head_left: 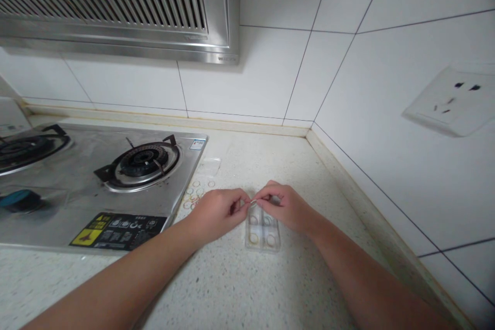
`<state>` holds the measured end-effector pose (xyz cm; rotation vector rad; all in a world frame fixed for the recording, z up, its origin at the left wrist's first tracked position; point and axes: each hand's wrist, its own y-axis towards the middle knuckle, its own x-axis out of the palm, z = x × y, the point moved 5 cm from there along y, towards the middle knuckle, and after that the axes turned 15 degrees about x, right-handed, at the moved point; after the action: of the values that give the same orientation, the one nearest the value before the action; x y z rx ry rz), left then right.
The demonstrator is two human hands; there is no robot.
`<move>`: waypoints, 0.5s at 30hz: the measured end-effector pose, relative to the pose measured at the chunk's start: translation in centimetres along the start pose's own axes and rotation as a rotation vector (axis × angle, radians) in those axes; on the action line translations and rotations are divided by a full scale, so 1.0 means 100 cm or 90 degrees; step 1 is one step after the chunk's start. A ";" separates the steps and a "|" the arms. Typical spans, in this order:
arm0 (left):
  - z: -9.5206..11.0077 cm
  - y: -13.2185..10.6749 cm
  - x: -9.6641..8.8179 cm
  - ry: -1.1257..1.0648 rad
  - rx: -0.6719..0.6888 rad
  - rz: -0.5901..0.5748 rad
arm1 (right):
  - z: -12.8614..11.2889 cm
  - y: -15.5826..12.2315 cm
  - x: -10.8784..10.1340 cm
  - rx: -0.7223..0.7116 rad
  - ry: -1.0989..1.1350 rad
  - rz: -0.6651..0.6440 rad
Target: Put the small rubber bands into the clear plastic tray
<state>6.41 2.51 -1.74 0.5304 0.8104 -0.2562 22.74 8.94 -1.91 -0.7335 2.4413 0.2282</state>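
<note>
My left hand and my right hand meet above the far end of a small clear compartment box. Pinched between the fingertips of both is a thin pale ring, partly hidden by the fingers. Thin rings lie in the box's nearer compartments, among them a yellowish ring at the front left and a pale ring at the front right. The far compartments are partly covered by my hands. Left of my left hand, several loose thin rings are scattered on the counter, some hidden behind that hand.
A clear flat plastic piece, perhaps a lid, lies behind the loose rings. The steel gas stove with its burner borders the counter on the left. A range hood hangs above; a wall socket is at right.
</note>
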 end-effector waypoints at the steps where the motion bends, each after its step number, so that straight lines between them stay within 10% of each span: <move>1: 0.001 0.000 -0.001 0.008 0.005 -0.006 | 0.000 0.000 0.000 0.000 -0.002 -0.001; 15: 0.005 0.000 -0.005 0.065 0.052 -0.028 | 0.005 -0.001 -0.004 0.005 -0.037 -0.050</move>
<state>6.39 2.22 -1.11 0.6074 0.9136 -0.3053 23.32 9.18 -2.11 -0.8059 2.3518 0.2069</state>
